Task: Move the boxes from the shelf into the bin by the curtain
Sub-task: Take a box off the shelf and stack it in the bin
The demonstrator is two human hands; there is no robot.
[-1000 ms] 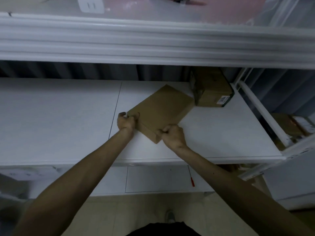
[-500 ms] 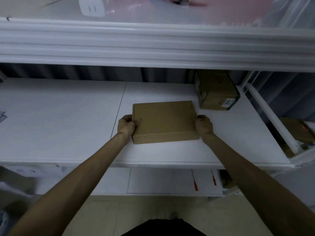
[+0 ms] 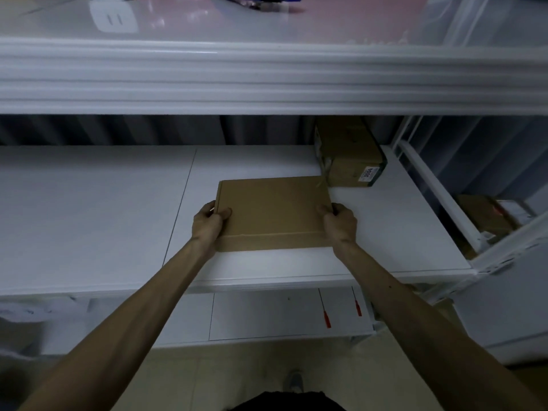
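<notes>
Head view: one flat rectangular brown cardboard box [image 3: 272, 212], over the right half of the white laminate shelf board [image 3: 89, 218], toward its front edge. Left hand [image 3: 207, 223] grips the box's left short edge, thumb on top; right hand [image 3: 339, 223] grips the right short edge likewise, the box held between them. One taller brown cardboard carton with a white label [image 3: 350, 155] stands at the shelf board's rear right.
</notes>
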